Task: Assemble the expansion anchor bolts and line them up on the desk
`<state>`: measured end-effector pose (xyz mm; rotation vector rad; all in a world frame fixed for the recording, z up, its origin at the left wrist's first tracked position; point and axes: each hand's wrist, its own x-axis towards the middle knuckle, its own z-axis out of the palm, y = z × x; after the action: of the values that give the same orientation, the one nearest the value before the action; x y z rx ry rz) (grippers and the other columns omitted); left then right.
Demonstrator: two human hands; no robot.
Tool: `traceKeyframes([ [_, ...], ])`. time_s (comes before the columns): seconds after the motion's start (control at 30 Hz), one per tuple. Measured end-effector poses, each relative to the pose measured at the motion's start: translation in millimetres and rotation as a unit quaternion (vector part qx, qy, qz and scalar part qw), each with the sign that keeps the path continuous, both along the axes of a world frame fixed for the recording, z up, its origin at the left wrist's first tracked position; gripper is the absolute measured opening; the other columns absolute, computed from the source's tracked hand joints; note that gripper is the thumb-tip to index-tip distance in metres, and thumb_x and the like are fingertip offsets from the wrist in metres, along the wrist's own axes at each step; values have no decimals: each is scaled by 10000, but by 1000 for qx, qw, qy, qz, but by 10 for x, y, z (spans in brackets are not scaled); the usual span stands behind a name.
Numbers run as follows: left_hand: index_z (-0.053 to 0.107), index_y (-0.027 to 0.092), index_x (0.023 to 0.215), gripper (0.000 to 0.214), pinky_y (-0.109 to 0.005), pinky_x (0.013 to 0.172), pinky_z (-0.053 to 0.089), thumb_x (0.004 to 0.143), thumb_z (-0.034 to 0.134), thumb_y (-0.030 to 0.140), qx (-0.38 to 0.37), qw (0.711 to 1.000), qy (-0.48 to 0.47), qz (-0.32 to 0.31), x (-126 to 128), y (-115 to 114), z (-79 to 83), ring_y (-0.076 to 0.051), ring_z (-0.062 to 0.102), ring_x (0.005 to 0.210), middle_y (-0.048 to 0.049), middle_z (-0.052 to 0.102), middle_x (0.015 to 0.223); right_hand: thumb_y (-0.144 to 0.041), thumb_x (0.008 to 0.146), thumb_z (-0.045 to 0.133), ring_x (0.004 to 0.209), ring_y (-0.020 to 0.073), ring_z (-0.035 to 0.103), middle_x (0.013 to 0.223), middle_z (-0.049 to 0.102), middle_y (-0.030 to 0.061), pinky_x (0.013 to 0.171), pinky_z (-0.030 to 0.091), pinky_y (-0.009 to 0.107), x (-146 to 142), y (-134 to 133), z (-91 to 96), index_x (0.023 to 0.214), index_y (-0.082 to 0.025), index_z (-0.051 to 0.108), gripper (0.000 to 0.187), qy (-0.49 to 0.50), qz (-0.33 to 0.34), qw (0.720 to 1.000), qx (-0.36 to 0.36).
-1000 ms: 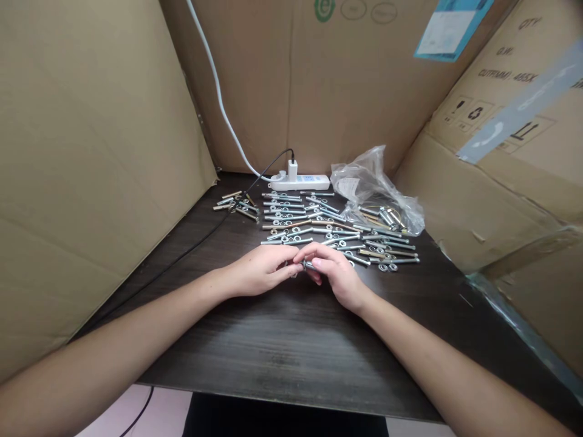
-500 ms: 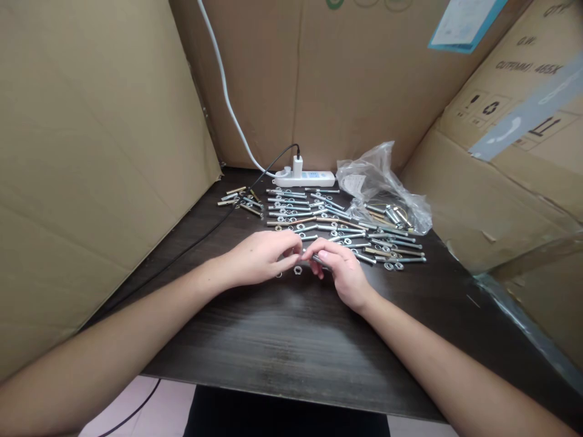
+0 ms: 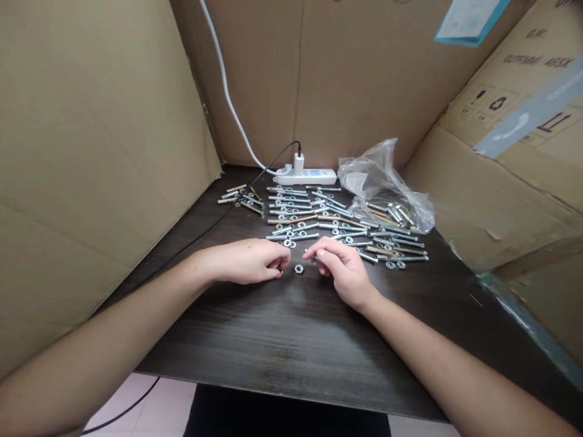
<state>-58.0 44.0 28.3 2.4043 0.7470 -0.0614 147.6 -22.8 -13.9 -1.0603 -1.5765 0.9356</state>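
My right hand (image 3: 339,267) is closed around a bolt (image 3: 314,257), most of which is hidden by the fingers; one end pokes out toward the left. Down at the dark tabletop, my left hand (image 3: 255,262) pinches a small washer (image 3: 280,273) between thumb and fingers, with only a pale edge of it showing. A hex nut (image 3: 299,269) lies flat on the table between the two hands. Just beyond them, rows of bolts (image 3: 296,237) lie with washers (image 3: 286,244) and nuts beside them.
A white power strip (image 3: 319,176) with a plugged-in adapter (image 3: 299,164) stands at the back. A crumpled clear plastic bag (image 3: 387,182) lies to its right. Several more bolts (image 3: 237,189) lie at the back left, crossed by a black cable (image 3: 204,235). Cardboard walls (image 3: 113,152) enclose the table.
My left hand has moved away from the right hand, left and down to the tabletop, and now pinches the washer that lay there. The right hand keeps its hold on the bolt.
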Motion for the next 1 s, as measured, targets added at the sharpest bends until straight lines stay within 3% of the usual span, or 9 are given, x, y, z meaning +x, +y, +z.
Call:
traceKeyframes([
  [0.2, 548, 198, 745, 59, -230, 497, 277, 797, 521, 205, 0, 1000, 3, 1, 20, -25, -17, -116, 455, 565, 28, 542, 665, -300, 891, 476, 565, 120, 454, 706, 550, 11, 555, 358, 279, 13, -2, -1, 793, -194, 695, 263, 2, -11, 1000, 2],
  [0.43, 477, 178, 754, 100, -218, 539, 299, 835, 500, 233, 24, 990, -126, 56, 141, -28, -88, -98, 414, 598, 34, 502, 686, -274, 899, 474, 632, 146, 511, 728, 595, 28, 633, 395, 300, -1, -43, 42, 796, -203, 709, 266, -20, 29, 999, 37],
  [0.67, 442, 178, 784, 60, -208, 545, 312, 814, 492, 190, -48, 972, -222, 55, 199, -120, -105, -84, 387, 622, 41, 437, 714, -245, 909, 472, 655, 151, 518, 677, 585, 22, 655, 398, 291, -21, -44, 44, 799, -200, 720, 275, -49, 41, 995, 81],
  [1.0, 434, 174, 819, 78, -199, 558, 313, 810, 509, 154, -177, 959, -220, 34, 182, -107, -145, -80, 381, 649, 41, 452, 751, -223, 899, 480, 649, 136, 522, 698, 614, 27, 642, 410, 276, -25, -64, 59, 781, -179, 719, 270, -45, 43, 993, 101],
])
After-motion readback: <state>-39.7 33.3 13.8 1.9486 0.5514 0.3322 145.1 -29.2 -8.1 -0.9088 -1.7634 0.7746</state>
